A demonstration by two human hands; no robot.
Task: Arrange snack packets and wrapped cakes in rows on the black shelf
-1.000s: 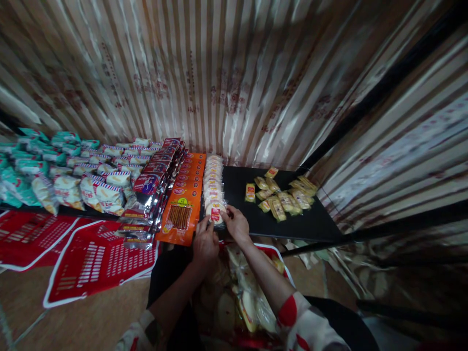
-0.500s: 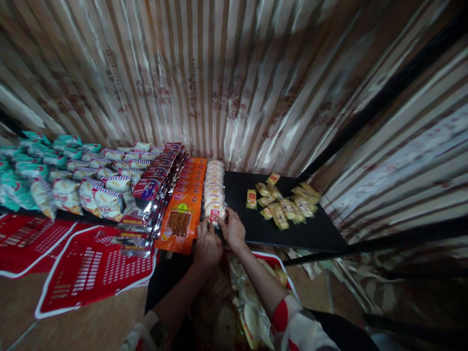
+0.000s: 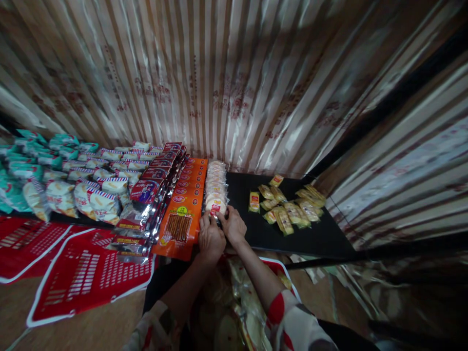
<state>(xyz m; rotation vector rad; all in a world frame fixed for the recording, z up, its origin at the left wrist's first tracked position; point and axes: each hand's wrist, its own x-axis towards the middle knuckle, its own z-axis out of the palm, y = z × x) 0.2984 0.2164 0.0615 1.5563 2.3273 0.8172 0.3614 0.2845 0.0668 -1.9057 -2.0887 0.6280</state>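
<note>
A row of clear-wrapped round white crackers (image 3: 216,178) runs front to back on a black shelf (image 3: 256,234). At its near end, the front cracker packet (image 3: 215,206) shows a red label. My left hand (image 3: 212,239) has its fingertips on the packet's lower left edge. The fingers of my right hand (image 3: 233,226) are closed at its right edge, so the packet is pinched between both hands. Its bottom edge is hidden by my fingers. Orange snack bags (image 3: 183,207) overlap in a row just left of the crackers.
Small yellow packets (image 3: 292,212) lie loosely on the shelf's right. Dark red packs (image 3: 149,187), white striped bags (image 3: 106,197) and green bags (image 3: 27,170) line the left. Red baskets (image 3: 91,273) are below, and a red basket (image 3: 280,265) holding wrapped packs is under my arms.
The view has shifted slightly. My hands stay on the front cracker packet at the near end of the row, with the fingers hardly changed.
</note>
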